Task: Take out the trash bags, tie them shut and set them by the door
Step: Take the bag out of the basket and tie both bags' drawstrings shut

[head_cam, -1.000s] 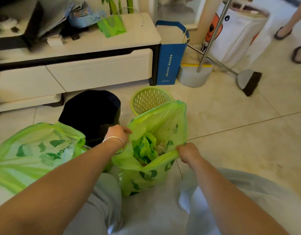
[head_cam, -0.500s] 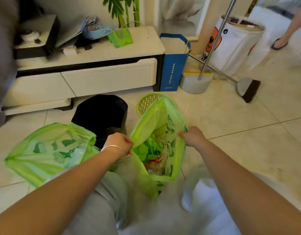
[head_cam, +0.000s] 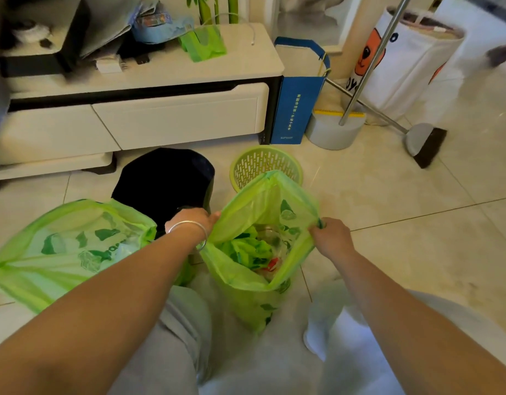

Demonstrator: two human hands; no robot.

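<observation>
A green trash bag (head_cam: 254, 297) stands on the floor between my knees, its mouth spread wide with crumpled green and red rubbish inside. My left hand (head_cam: 193, 220), with a silver bangle on the wrist, pinches the bag's left rim. My right hand (head_cam: 330, 238) grips the right rim. A second green trash bag (head_cam: 63, 249) lies to the left, partly behind my left arm. An empty green perforated bin (head_cam: 264, 163) sits just beyond the open bag, next to a black bin (head_cam: 163, 181).
A white low cabinet (head_cam: 137, 121) with clutter on top runs along the back. A blue paper bag (head_cam: 296, 106), a grey dustpan base (head_cam: 333, 132), a broom (head_cam: 425, 143) and a white printed bag (head_cam: 411, 61) stand at the right. Tiled floor (head_cam: 417, 223) extends to the right.
My right hand moved from the near rim to the right rim, and both hands pulled the bag's mouth wider sideways. The view shifted slightly downward.
</observation>
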